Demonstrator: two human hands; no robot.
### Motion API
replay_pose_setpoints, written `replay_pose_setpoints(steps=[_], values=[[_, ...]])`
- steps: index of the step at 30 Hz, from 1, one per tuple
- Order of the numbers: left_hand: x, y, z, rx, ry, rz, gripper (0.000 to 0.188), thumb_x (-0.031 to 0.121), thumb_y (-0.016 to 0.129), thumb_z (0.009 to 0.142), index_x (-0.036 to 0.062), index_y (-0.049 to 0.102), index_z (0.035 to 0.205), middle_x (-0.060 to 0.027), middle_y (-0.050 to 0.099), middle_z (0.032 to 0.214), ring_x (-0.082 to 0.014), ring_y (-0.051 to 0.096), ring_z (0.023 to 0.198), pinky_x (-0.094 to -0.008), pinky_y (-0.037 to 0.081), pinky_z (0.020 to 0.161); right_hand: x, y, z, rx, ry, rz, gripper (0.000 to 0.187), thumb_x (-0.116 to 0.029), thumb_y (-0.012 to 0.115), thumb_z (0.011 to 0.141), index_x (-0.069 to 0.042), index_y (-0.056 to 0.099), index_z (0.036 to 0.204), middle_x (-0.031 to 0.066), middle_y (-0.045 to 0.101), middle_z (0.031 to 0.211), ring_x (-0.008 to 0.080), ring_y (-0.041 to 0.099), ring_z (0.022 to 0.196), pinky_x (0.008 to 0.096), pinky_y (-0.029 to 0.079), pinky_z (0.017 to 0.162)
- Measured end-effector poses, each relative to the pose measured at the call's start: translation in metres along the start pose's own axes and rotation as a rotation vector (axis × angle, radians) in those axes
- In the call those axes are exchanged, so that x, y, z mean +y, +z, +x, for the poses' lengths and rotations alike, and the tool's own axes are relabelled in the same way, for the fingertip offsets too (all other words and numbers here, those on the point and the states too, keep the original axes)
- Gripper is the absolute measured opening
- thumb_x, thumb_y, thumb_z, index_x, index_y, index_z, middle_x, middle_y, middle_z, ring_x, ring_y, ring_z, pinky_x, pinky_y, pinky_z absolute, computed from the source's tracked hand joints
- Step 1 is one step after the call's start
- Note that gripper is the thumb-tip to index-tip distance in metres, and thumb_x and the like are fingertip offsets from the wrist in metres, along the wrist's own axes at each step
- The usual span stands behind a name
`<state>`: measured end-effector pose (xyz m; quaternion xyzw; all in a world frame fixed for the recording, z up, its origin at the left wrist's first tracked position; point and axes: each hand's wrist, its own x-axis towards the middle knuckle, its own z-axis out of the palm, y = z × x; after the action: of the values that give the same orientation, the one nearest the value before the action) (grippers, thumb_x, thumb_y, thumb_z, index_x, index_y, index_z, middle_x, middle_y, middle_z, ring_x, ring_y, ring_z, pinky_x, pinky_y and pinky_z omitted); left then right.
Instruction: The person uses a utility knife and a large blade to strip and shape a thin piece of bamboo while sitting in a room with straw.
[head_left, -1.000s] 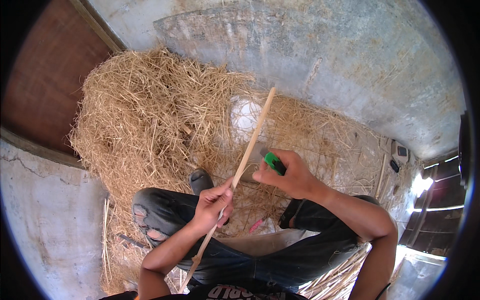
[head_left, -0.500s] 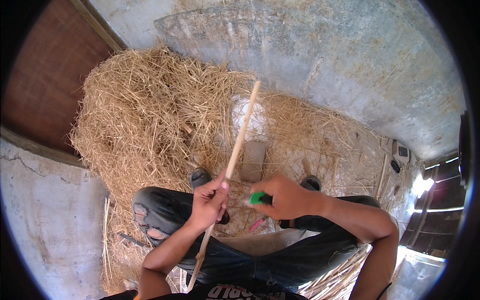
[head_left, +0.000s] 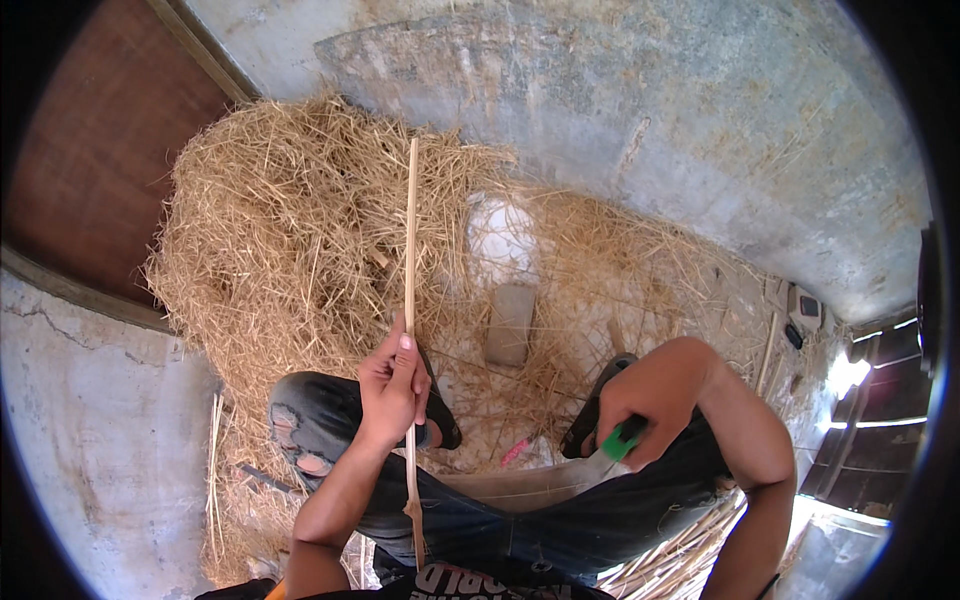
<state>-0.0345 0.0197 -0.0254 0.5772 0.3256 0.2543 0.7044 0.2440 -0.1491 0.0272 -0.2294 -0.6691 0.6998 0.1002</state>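
A long, pale stick (head_left: 411, 240) stands nearly upright in the picture, with a knot low down and its lower end at my shirt. My left hand (head_left: 392, 385) is closed round its middle, the thumb lying along it. Over my right knee, apart from the stick, my right hand (head_left: 655, 400) grips a knife (head_left: 621, 440) by its green and black handle. Only a faint, blurred bit of the blade shows beside the handle, toward my lap.
Shavings and straw form a big heap (head_left: 270, 220) at the left, against the wall (head_left: 640, 130). A grey-brown block (head_left: 510, 325) lies on the floor between my feet, a small pink thing (head_left: 516, 451) nearer me. Thin sticks (head_left: 665, 545) lie beneath my right leg.
My right hand has drawn away from the stick, moving right and toward me with the knife. The stick has swung left from a slant to nearly upright, still in my left hand.
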Motion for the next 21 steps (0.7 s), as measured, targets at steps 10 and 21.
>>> replay_pose_setpoints(steps=[10,21], values=[[0.008,-0.003,0.000,-0.193,-0.096,-0.176,0.049,0.026,0.043,0.110,0.0047,0.038,0.153,0.0028,0.033,0.057,-0.0064,0.026,0.036,-0.0227,0.028,0.033,0.000,-0.010,-0.038,1.399,0.257,-0.131,0.023,-0.027,0.077,0.088,-0.005,0.073,0.091,-0.0043,0.053,0.060,0.0061,0.046,0.055,0.0265,0.036,0.053],[-0.015,0.028,-0.016,-0.558,-0.189,-0.023,0.048,0.029,0.040,0.110,0.0059,0.039,0.153,0.0002,0.042,0.061,-0.0074,0.041,0.040,-0.0219,0.036,0.039,0.028,-0.004,0.075,1.412,0.016,0.084,0.032,-0.034,0.071,0.094,-0.003,0.074,0.093,-0.0038,0.055,0.063,0.0044,0.047,0.059,0.0272,0.037,0.054]])
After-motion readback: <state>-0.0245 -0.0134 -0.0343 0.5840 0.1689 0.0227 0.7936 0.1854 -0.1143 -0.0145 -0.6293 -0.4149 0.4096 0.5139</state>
